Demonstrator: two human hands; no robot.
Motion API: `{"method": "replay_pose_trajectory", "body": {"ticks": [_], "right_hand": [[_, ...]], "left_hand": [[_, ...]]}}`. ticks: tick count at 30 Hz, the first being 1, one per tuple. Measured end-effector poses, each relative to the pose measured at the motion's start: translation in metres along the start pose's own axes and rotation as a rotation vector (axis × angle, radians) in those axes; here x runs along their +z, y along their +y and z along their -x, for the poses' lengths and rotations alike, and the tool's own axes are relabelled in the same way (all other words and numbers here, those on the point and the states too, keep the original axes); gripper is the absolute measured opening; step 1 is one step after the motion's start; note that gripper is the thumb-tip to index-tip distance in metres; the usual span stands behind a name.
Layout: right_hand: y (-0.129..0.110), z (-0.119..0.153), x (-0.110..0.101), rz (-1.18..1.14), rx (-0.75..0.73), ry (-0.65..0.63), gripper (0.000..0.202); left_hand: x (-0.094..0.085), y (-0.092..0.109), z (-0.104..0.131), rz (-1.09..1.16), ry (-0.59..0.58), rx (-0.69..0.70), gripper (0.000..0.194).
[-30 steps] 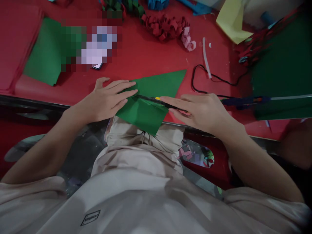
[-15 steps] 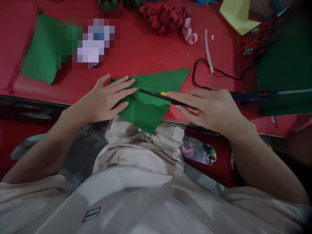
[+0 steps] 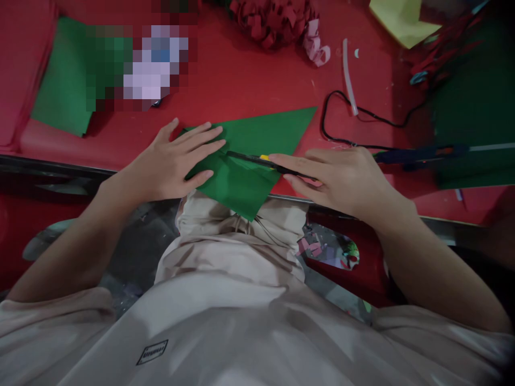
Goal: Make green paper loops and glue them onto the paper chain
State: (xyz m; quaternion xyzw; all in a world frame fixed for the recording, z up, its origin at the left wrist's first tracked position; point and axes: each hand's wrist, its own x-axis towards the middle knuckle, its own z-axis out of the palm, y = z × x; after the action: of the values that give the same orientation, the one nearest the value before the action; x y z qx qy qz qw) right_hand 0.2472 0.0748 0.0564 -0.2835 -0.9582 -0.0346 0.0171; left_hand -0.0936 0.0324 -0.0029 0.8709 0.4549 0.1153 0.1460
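Observation:
A sheet of green paper (image 3: 257,185), creased and folded, lies at the table's front edge, one corner hanging over toward my lap. Across its left part my left hand (image 3: 177,158) is spread flat, fingers apart, pressing on it. My right hand (image 3: 341,177) grips a black utility knife with a yellow slider (image 3: 249,158). The knife lies low over the paper, pointing left, its tip close to my left fingertips. Whether the blade is out cannot be made out.
On the red table (image 3: 249,80) lie more green sheets (image 3: 62,80), red curled paper strips (image 3: 277,24), a glue stick (image 3: 349,78) and a black cord (image 3: 328,115). A dark blue tool, seemingly a glue gun (image 3: 422,155), rests at right by a dark green sheet (image 3: 478,118). Yellow paper (image 3: 396,24) sits behind.
The utility knife has shifted slightly left and toward me over the green paper. My left hand stays flat in place. The view has moved a little.

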Motion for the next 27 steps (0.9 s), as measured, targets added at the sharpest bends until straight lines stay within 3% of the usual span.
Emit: {"method": "replay_pose_trajectory", "body": {"ticks": [18,27], "right_hand": [[-0.005,0.021,-0.003,0.027,0.010,-0.047,0.049],[-0.008,0.035,-0.006,0.052,0.043,-0.047,0.049]], "left_hand": [[0.000,-0.003,-0.001,0.028,-0.011,0.016,0.055],[0.000,-0.003,0.000,-0.086,-0.032,0.040,0.054]]}}
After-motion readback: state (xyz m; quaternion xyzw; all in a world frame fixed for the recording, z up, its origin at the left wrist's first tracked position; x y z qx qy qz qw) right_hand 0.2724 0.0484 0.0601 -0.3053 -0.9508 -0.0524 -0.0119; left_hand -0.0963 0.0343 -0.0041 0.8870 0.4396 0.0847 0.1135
